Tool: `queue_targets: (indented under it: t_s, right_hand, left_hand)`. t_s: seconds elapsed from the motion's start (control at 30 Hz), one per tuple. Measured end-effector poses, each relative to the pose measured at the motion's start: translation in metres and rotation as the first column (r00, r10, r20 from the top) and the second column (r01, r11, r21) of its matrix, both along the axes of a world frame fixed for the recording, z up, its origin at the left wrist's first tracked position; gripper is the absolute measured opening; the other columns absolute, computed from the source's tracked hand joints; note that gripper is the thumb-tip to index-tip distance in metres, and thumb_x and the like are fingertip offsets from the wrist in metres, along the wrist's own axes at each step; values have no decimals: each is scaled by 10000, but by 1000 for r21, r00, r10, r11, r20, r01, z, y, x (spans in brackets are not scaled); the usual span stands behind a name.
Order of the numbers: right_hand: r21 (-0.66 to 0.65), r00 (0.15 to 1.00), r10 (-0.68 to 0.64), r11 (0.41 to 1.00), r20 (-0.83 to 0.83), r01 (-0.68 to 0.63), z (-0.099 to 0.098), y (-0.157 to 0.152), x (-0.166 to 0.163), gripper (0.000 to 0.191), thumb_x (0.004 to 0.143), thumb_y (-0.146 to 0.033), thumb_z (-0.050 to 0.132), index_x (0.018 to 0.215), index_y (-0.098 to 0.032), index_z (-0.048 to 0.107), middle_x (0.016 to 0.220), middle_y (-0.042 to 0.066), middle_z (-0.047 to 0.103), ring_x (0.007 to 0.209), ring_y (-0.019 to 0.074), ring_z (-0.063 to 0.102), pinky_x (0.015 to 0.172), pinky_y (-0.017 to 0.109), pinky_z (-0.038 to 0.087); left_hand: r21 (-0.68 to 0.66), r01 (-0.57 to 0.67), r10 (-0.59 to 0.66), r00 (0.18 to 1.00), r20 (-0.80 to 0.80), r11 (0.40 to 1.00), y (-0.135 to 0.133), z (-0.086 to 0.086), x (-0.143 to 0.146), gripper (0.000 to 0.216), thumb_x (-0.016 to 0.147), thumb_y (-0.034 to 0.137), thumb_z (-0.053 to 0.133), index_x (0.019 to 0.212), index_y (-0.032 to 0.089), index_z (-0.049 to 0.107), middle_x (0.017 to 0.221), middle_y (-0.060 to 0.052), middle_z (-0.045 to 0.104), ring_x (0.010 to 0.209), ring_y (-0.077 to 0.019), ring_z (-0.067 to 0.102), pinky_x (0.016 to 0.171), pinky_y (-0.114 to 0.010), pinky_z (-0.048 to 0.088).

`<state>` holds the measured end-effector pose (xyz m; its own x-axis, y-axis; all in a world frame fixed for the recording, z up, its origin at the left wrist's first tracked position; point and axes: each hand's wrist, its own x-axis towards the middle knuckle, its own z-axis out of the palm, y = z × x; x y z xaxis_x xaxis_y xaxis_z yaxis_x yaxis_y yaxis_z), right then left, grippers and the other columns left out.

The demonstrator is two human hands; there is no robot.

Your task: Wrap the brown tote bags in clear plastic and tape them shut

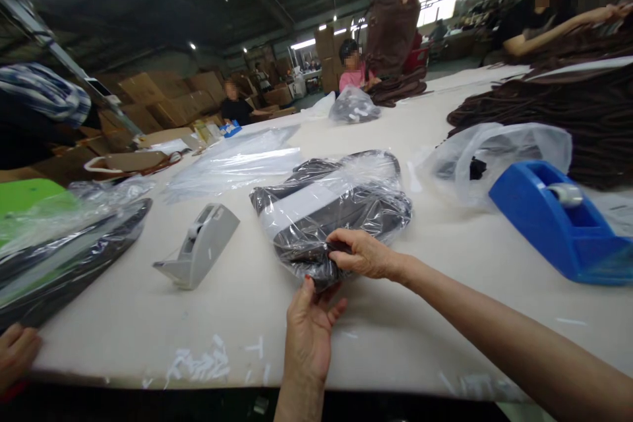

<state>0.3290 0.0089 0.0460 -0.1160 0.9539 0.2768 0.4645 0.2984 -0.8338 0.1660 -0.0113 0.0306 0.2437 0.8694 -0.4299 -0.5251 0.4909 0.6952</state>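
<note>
A dark brown folded article in a clear plastic bag (341, 211) lies on the pale table in front of me, a white strip showing under the film. My right hand (364, 254) pinches the near side of the plastic between thumb and fingers. At the package's near edge, my left hand (310, 320) has its thumb on top and its other fingers partly underneath. Left of the package stands a grey tape dispenser (202, 244). To the right is a larger blue tape dispenser (554, 217).
Flat clear plastic bags (237, 165) lie behind the package. A dark stack (554, 112) and a translucent bag (514, 151) are at right. Another person's hand (17, 349) is at a wrapped dark item (74, 264) on the left. Tape scraps (200, 362) lie near the front edge.
</note>
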Motion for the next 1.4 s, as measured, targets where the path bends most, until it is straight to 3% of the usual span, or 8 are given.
queue_targets:
  t_s: [0.07,0.23,0.43,0.77,0.97,1.17,1.3,1.4]
  right_hand:
    - [-12,1000,7,1000,-15,-7,0,0,-1,169,748,-213,521,889,-145,587,700,-20,548,636,115,478,599,224,373]
    - [-28,998,25,999,-56,-27,-2,0,-2,161,729,-217,529,861,-142,584,680,-29,527,628,108,461,600,221,364]
    - [-39,996,33,999,-86,-36,-3,1,-2,160,714,-228,538,846,-150,586,666,-36,523,622,107,456,595,220,361]
    - [-48,992,16,999,-128,-23,-2,-1,-3,179,703,-228,550,858,-151,595,693,-29,541,657,118,478,618,226,371]
    - [-47,992,29,998,-124,-35,-5,-1,-4,202,708,-239,589,890,-152,609,753,-16,580,701,128,510,652,235,389]
    - [-41,968,170,983,-184,-181,-2,4,5,253,727,-232,593,959,-134,609,822,9,607,775,148,545,720,253,427]
    - [-7,967,235,972,-101,-237,1,8,10,349,696,-73,516,1027,-135,605,943,30,616,892,155,551,818,261,419]
    - [109,983,181,978,-39,-176,-2,12,6,365,683,-34,515,1022,-130,611,960,46,603,900,156,551,835,263,419]
  left_hand:
    - [-26,-30,29,998,-62,999,3,1,5,349,581,257,733,888,155,603,893,-62,654,776,-215,628,549,-279,516]
    - [54,-85,91,988,-129,995,8,-1,10,432,444,192,787,824,94,607,781,-49,648,651,-166,606,508,-247,504]
    - [118,-41,48,997,-53,992,8,-6,6,453,422,181,814,820,99,614,851,-61,656,753,-161,606,624,-263,527]
    - [216,5,15,996,-90,976,3,-15,2,504,436,149,811,893,123,600,854,-43,657,786,-153,602,730,-284,500]
    - [296,-143,219,946,-241,944,-1,-34,8,486,480,272,809,885,116,592,846,-44,663,748,-133,594,701,-270,496]
    - [489,-188,424,795,-433,852,6,-52,11,434,518,347,777,859,154,591,789,-17,674,723,-153,611,723,-290,483]
    - [526,-161,463,721,-514,835,12,-56,7,404,559,373,760,882,174,618,780,9,671,729,-140,590,777,-296,456]
    - [498,-223,481,733,-482,838,14,-55,6,382,567,363,762,874,176,632,774,21,665,726,-135,577,790,-310,464]
